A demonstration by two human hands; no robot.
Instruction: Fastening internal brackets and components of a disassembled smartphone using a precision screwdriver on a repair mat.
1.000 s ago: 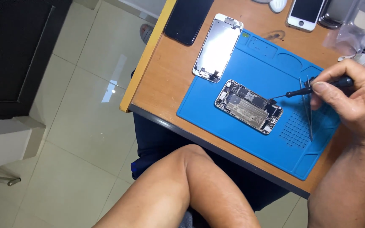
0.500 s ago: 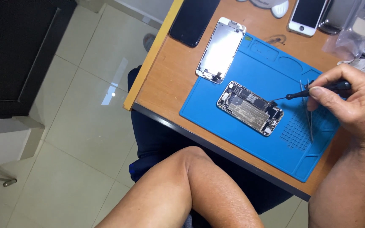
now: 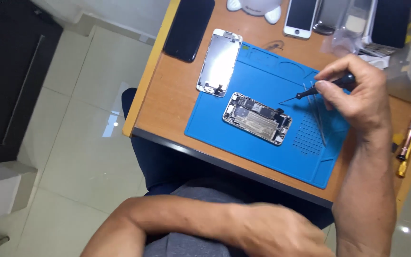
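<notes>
Right hand (image 3: 357, 97) pinched around a slim black screwdriver (image 3: 322, 89), thumb and fingertips clamped on the handle, tip angled down and hanging just off the right end of the opened phone body (image 3: 257, 118), not touching it as far as can be seen. Phone body lies back-down, innards exposed, on a blue work mat (image 3: 267, 157); taken as landmark. Tweezers (image 3: 318, 119) on the mat just right of the phone body, under the right hand. Detached screen panel (image 3: 219, 62) up-left of the phone body, half on the mat, half on the wooden tabletop (image 3: 167, 109). Dark phone (image 3: 189, 28) farther up-left, near the tabletop edge. White phone (image 3: 301, 16) and a white rounded object (image 3: 254, 6) well above the phone body at the far edge. Two small screwdrivers (image 3: 406, 147) well to the right, off the mat. Left hand (image 3: 281, 233) below the phone body, off the tabletop, over the lap; blurred, fingers loosely apart, holding nothing visible.
</notes>
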